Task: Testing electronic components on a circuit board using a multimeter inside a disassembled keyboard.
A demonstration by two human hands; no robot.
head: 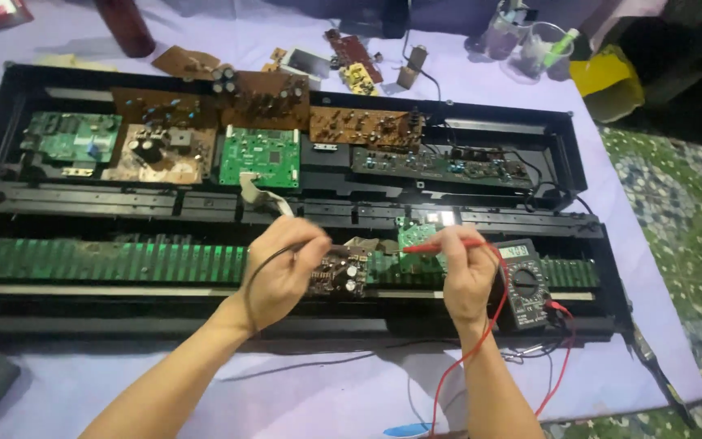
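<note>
The person's left hand [282, 276] is closed around a black probe [310, 248] with its black lead looping down past the wrist, and the right hand [465, 272] pinches a red probe [424, 247] whose red lead [481, 341] runs back to the multimeter [523, 280] resting on the lower right edge of the opened keyboard chassis [286, 203]. Both tips point toward the small circuit board [336, 272] lying between the hands, over the green strip of key contacts [107, 260]. To measure well, it would seem best to rest each wrist on the chassis rail, set each tip squarely on one solder point so it cannot bridge a neighbour, and glance at the meter only once both tips sit firm. Other boards fill the upper bay, on a lilac-covered surface [327, 390]
</note>
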